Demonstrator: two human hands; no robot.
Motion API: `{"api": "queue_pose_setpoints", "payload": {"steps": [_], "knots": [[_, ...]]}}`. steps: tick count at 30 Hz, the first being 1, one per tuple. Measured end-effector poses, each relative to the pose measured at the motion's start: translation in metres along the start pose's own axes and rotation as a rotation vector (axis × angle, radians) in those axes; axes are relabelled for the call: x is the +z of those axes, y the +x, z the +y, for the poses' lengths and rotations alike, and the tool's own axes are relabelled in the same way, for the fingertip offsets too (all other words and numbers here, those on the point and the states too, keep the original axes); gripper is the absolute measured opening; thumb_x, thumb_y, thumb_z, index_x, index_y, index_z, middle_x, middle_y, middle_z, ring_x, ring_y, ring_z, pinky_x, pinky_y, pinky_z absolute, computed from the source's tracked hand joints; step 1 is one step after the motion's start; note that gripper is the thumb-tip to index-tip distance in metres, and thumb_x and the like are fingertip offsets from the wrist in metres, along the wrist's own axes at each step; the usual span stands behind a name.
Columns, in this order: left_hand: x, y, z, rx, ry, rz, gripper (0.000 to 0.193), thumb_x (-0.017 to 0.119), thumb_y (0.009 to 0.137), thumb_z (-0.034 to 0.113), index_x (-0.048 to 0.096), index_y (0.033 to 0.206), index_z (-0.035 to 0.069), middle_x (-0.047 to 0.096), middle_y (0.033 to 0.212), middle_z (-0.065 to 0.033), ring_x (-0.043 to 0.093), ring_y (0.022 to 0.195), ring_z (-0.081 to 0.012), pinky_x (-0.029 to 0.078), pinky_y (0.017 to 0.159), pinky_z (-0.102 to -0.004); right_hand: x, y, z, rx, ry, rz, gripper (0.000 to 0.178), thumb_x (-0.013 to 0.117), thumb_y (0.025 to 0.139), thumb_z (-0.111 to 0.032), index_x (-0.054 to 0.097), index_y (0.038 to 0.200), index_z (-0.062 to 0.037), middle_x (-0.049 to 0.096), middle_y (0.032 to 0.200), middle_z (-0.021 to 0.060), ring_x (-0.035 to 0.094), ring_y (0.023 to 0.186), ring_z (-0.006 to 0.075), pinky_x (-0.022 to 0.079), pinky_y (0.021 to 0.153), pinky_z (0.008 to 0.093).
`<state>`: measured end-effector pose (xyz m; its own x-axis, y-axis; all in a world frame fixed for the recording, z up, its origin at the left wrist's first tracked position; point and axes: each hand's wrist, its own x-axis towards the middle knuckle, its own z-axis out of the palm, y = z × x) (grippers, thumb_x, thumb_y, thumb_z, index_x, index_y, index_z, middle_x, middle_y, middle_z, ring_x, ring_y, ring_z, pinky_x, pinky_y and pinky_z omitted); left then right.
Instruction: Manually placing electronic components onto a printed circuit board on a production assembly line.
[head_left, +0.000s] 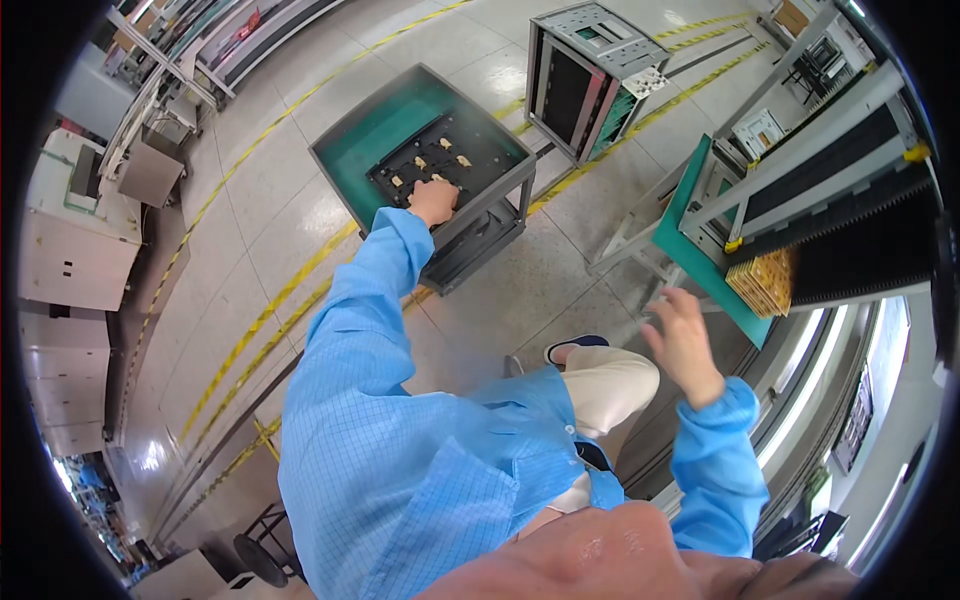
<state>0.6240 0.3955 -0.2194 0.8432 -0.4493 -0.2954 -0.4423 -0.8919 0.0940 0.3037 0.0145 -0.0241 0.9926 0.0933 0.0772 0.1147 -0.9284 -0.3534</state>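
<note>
My left hand (433, 202) reaches down into a grey cart (326, 152) and rests at the near edge of a black plate (400, 157). Its fingers curl together there, beside one of several small tan pieces (463, 160) on the plate; what they grip is hidden. The plate lies on the cart's green mat (375, 125). Off to the right, my right hand (680, 345) hangs in the air with fingers apart and nothing in it. Closest to it is a stack of yellow slotted boards (760, 283) on a green-topped bench (690, 240).
Beyond the cart, a metal rack (590, 75) holding green boards stands on the tiled floor. A grey-framed machine (830, 165) rises at the right. White cabinets (80, 230) line the left side. Yellow striped tape (250, 335) marks the floor. A dark round stool (262, 558) is at lower left.
</note>
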Motion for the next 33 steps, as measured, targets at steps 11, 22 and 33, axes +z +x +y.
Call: {"api": "queue_pose_setpoints", "payload": {"steps": [11, 22, 33], "knots": [[-0.077, -0.099, 0.041, 0.236, -0.197, 0.380, 0.023, 0.074, 0.067, 0.026, 0.062, 0.074, 0.008, 0.059, 0.088, -0.0084, 0.059, 0.085, -0.0296, 0.044, 0.075, -0.0427, 0.186, 0.157, -0.080, 0.591, 1.439, -0.365, 0.055, 0.067, 0.091, -0.044, 0.062, 0.121, 0.0024, 0.069, 0.106, 0.0088, 0.068, 0.092, 0.0227, 0.054, 0.085, 0.0353], [0.064, -0.170, -0.024, -0.542, -1.025, 1.100, 0.027, 0.068, 0.086, 0.010, 0.063, 0.110, 0.000, 0.064, 0.099, -0.0096, 0.061, 0.091, -0.0184, 0.048, 0.075, -0.0303, 0.174, 0.126, -0.094, 0.638, 1.205, 0.177, 0.036, 0.073, 0.090, -0.031, 0.070, 0.099, 0.0041, 0.069, 0.089, 0.0021, 0.060, 0.079, 0.0092, 0.048, 0.068, 0.0270], [0.178, -0.147, -0.042, -0.490, -1.935, 0.457, 0.043, 0.055, 0.067, -0.001, 0.059, 0.110, 0.003, 0.060, 0.097, -0.0047, 0.056, 0.084, -0.0190, 0.046, 0.071, -0.0287, 0.084, -0.055, -0.054, 0.639, 1.355, 0.793, 0.027, 0.065, 0.097, -0.020, 0.068, 0.109, 0.0035, 0.070, 0.099, 0.0038, 0.061, 0.084, 0.0081, 0.049, 0.074, 0.0238]]}}
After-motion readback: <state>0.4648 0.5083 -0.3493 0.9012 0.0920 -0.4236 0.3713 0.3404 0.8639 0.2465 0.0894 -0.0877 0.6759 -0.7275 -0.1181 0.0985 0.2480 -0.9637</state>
